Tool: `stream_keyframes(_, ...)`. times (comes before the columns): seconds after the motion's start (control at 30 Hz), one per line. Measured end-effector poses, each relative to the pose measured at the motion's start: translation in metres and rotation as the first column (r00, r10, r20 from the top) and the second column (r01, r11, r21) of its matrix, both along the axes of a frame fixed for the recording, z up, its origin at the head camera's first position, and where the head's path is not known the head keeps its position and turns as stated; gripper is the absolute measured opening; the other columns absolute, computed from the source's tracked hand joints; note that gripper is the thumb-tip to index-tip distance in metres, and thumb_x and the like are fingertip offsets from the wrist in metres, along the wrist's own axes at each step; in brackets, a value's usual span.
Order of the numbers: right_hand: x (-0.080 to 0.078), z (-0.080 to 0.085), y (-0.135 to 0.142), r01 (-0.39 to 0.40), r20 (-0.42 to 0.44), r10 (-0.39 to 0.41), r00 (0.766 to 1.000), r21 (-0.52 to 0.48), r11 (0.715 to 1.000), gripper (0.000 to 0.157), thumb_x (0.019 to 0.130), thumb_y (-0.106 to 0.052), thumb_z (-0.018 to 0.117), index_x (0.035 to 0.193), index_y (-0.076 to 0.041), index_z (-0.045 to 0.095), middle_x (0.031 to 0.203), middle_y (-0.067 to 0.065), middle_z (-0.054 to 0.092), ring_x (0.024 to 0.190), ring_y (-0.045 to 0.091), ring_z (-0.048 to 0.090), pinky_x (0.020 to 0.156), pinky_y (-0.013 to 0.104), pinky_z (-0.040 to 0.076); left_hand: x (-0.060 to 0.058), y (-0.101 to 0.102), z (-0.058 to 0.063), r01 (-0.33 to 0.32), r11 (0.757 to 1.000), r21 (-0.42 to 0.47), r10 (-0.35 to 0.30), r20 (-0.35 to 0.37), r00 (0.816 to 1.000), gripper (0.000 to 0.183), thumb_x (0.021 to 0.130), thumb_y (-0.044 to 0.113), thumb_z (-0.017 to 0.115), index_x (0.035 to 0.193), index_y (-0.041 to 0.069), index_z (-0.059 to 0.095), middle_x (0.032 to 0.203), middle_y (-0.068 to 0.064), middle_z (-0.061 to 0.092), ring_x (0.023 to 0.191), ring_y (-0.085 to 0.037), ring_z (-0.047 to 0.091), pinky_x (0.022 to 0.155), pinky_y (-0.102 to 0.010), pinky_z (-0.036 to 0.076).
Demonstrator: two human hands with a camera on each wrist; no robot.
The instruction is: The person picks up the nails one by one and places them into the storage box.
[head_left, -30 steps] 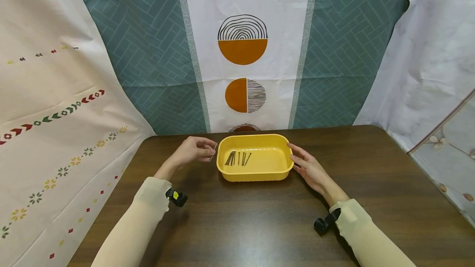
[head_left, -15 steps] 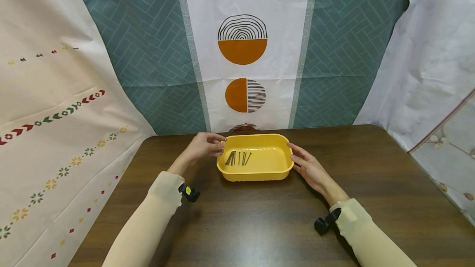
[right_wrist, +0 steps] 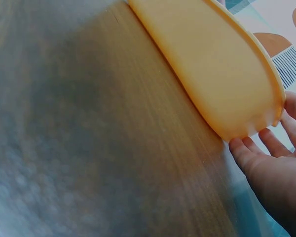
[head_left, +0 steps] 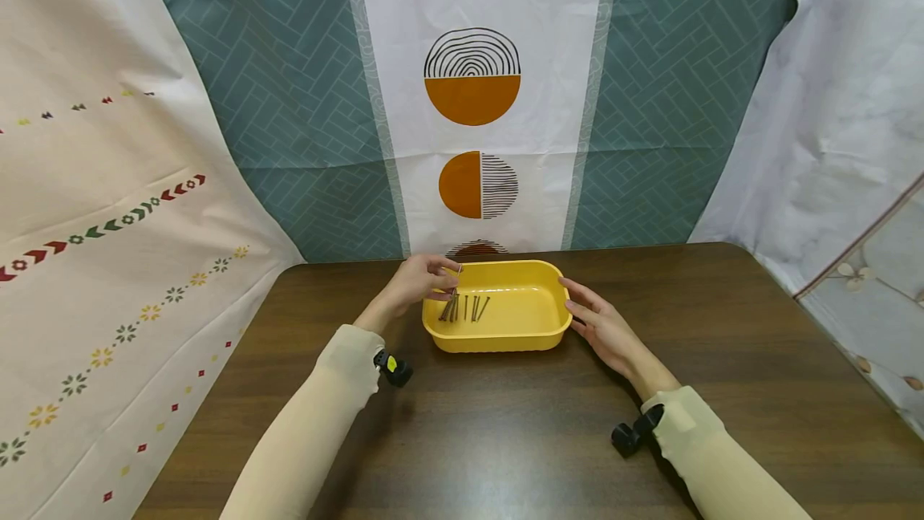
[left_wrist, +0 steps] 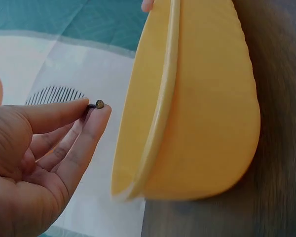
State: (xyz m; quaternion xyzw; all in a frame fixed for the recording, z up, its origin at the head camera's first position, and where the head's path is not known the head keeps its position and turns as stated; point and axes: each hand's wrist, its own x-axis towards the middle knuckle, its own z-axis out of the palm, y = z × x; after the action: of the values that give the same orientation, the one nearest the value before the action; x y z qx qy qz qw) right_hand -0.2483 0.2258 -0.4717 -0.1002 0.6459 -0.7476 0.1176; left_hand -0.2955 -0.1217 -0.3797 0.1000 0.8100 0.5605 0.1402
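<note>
A yellow plastic tray (head_left: 523, 311) stands on the table, with several thin dark nails (head_left: 475, 308) lying toward its left end. My left hand (head_left: 421, 279) is over the tray's left end and pinches one nail between thumb and fingertips. The round head of that nail (left_wrist: 99, 104) faces the camera in the left wrist view, while most of its shank is hidden by the fingers. At the opposite end, my right hand (head_left: 597, 323) holds the tray, its fingers spread against the end wall and rim. Part of that grip shows in the right wrist view (right_wrist: 274, 148).
The dark wooden table (head_left: 491, 432) extends in front of the tray and to both sides. A patterned cloth (head_left: 472, 103) hangs behind the table's back edge. Light fabric (head_left: 144, 279) covers the left side, and another pale cloth (head_left: 844, 143) hangs at the right.
My left hand has moved right, from beside the tray to over its left end, carrying the nail. The right hand and the tray have stayed in place.
</note>
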Motion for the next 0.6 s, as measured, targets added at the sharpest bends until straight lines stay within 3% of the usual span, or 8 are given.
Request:
stream_keyframes(0.23, 0.0, 0.0, 0.0, 0.008, 0.004, -0.007, 1.0, -0.002, 1.0, 0.058, 0.113, -0.022, 0.048, 0.165, -0.008, 0.027, 0.17, 0.014, 0.017, 0.155, 0.033, 0.023, 0.125, 0.055, 0.02, -0.006, 0.019, -0.006, -0.002, 0.999, 0.038, 0.002, 0.001, 1.0, 0.037, 0.101, 0.004, 0.067, 0.136, -0.009, 0.061, 0.115, -0.031, 0.069, 0.086, -0.022, 0.073, 0.095, -0.054, 0.055)
stream_keyframes(0.6, 0.0, 0.001, -0.001, 0.008, 0.004, -0.008, 1.0, -0.003, 1.0, 0.058, 0.113, -0.022, 0.048, 0.165, -0.009, 0.026, 0.17, 0.014, 0.017, 0.155, 0.033, 0.023, 0.125, 0.056, 0.02, -0.011, 0.041, -0.019, -0.02, 1.0, 0.006, 0.02, -0.011, 1.0, 0.033, 0.099, 0.002, 0.068, 0.13, -0.009, 0.066, 0.108, -0.025, 0.073, 0.088, -0.027, 0.075, 0.09, -0.051, 0.059)
